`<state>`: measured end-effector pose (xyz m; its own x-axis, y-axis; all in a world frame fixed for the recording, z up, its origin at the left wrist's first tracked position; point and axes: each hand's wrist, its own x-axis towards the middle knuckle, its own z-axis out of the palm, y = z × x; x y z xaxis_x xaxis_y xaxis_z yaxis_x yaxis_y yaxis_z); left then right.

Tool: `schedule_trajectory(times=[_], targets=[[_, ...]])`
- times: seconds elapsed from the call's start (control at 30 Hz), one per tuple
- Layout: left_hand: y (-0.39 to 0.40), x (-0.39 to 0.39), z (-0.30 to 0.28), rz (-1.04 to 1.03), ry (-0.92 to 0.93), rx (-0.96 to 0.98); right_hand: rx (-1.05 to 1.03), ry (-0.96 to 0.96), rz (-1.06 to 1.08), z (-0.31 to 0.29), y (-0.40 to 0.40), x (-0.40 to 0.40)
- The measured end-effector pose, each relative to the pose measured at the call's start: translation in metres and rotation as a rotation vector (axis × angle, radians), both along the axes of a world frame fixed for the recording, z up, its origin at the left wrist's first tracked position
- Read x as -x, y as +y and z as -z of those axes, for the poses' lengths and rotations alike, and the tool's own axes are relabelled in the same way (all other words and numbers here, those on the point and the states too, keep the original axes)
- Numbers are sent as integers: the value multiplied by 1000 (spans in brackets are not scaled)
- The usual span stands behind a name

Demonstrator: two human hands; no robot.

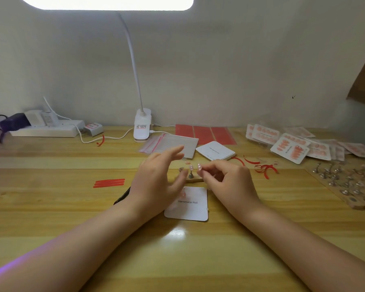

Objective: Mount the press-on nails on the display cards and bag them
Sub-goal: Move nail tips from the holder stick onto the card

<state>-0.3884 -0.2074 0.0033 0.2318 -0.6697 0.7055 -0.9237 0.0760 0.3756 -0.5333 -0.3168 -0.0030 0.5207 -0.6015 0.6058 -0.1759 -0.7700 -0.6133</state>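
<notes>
One table (51, 207) carries everything, ordered here around the single card (193, 207) printed "Handmade Nail", which lies flat nearest the person, probably so nails can be pressed straight down onto it. Beyond the card sit one stack of blank cards (215, 151) and a pile of clear bags (171, 144), likely kept within reach for bagging. Far right of the card lie several finished bagged sets (289, 148). Three red strips (109, 183) lie to its left. Just above the card, the left hand (156, 182) hovers with loosely spread fingers, holding nothing; the right hand (226, 178) pinches one pink nail (199, 167).
</notes>
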Motion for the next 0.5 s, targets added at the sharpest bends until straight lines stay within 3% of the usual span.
schedule_trajectory(times=[0.17,0.5], targets=[[0,10,-1,142,-114,22,83,13,-69,2,2,0],[1,8,-3,111,-62,92,146,31,-124,3,3,-1]])
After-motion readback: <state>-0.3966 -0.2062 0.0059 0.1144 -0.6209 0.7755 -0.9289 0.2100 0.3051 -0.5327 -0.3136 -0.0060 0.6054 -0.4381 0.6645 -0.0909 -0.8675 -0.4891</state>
